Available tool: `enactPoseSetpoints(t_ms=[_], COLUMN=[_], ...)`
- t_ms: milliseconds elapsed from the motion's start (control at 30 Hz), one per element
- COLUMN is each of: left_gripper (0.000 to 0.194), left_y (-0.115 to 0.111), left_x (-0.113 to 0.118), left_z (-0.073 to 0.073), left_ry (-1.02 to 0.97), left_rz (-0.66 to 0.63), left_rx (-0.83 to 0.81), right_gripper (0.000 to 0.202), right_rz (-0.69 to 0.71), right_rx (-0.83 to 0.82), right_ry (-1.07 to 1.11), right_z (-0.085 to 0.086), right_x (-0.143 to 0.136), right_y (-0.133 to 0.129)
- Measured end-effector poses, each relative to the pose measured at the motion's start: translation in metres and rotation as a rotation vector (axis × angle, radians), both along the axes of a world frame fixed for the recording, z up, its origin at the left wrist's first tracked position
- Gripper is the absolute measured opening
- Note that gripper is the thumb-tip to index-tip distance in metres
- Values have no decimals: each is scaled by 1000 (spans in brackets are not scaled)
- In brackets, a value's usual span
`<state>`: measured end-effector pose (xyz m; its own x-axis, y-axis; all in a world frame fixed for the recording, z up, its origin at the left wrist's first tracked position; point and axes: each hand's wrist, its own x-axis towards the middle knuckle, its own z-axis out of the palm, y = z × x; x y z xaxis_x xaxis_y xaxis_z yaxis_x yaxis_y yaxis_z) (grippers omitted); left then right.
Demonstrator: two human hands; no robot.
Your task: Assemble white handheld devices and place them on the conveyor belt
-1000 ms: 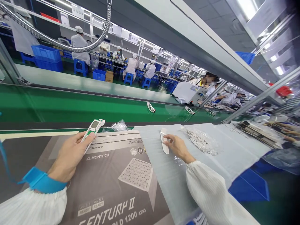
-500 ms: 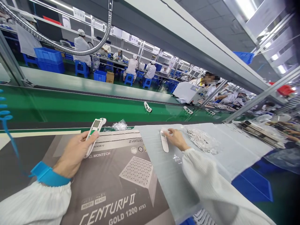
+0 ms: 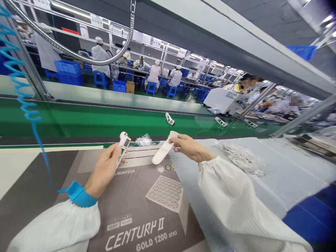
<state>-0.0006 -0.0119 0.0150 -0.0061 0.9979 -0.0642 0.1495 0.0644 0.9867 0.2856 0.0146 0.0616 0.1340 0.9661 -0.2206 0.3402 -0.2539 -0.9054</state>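
Observation:
My left hand is closed round a slim white device with a small grey display, held tilted above the printed cardboard. Between the thumb and fingers of my right hand is a smooth white cover, slanting down to the left over the cardboard's upper edge. The two parts are apart. A crumpled clear plastic bag lies behind them. To the right, a clear bag of small pieces rests on the grey sheet.
Beyond the work surface runs a green conveyor belt carrying several white parts, one of them a curved shell. A blue coiled hose hangs at the left, a metal conduit overhead. People in white sit farther back.
My right hand has lifted the white cover off the grey sheet and brought it left over the cardboard. The device in my left hand has turned. The camera view has shifted left.

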Motion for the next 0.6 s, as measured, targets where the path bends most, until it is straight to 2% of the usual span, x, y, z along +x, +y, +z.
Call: enactPoseSetpoints(t_ms=[67,133,233,333,400,533,600], left_gripper=[53,47,36,34,34,33,33], left_y=[1,2,0,-1,-1,-1,-3], left_x=[2,3,5,6,6,6,8], left_z=[-7,-13,-20,-24,-24,-21,-19], left_ry=[20,68,239,381,398,331,315], left_rz=[-21,-59,-91,-58,-57,-119,-149], left_rx=[101,193,297,353,348,278,295], right_gripper=[7,12,25,31,33,43,44], right_rz=[66,132,237,286,287,281,246], right_rx=[-4,-6,27,88,142,225,239], right_ry=[217,459,662,670,641,614,637], right_z=[-15,-32,-56,-74,-81,-84,-83], right_x=[-38,-72,-103,-109,-105,-100,-103], right_y=[-1,-3,-8,-10,-9,-9,-9])
